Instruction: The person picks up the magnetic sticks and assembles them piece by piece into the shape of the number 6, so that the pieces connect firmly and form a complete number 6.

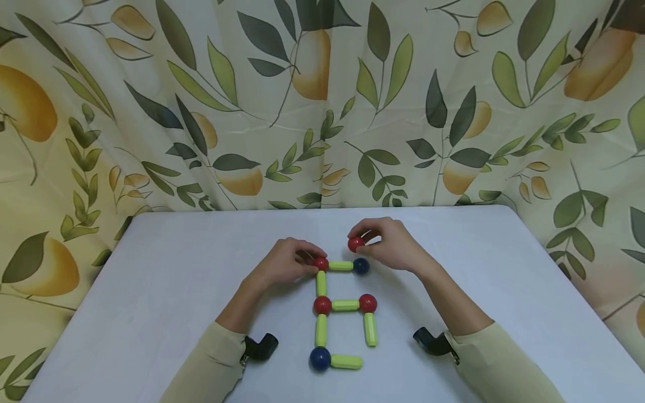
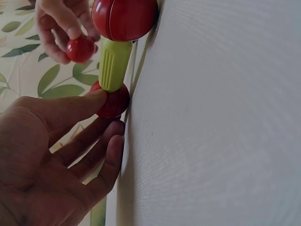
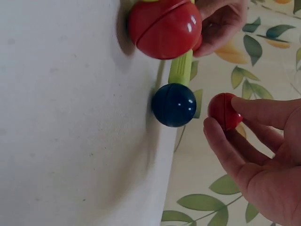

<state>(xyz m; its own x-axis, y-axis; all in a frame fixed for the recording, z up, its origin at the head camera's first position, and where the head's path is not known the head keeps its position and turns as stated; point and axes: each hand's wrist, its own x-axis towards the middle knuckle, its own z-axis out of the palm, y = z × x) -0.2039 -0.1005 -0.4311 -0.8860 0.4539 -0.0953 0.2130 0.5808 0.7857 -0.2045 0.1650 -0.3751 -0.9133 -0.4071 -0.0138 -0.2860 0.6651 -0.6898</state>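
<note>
My left hand (image 1: 286, 261) pinches the red ball (image 1: 321, 264) at the far left corner of a flat frame of balls and light green rods. From that ball a green rod (image 1: 341, 266) runs right to a dark blue ball (image 1: 361, 266). A second red ball (image 1: 355, 244) sits between the thumb and fingers of my right hand (image 1: 395, 245). In the right wrist view this held ball (image 3: 225, 111) is raised off the table, apart from the blue ball (image 3: 174, 105).
Nearer on the white table (image 1: 191, 263), more green rods link two red balls (image 1: 322, 305) and a blue ball (image 1: 319, 359). One rod (image 1: 370, 330) points toward me from the right red ball (image 1: 368, 303); another (image 1: 346, 361) points right. A patterned curtain (image 1: 322, 112) hangs behind.
</note>
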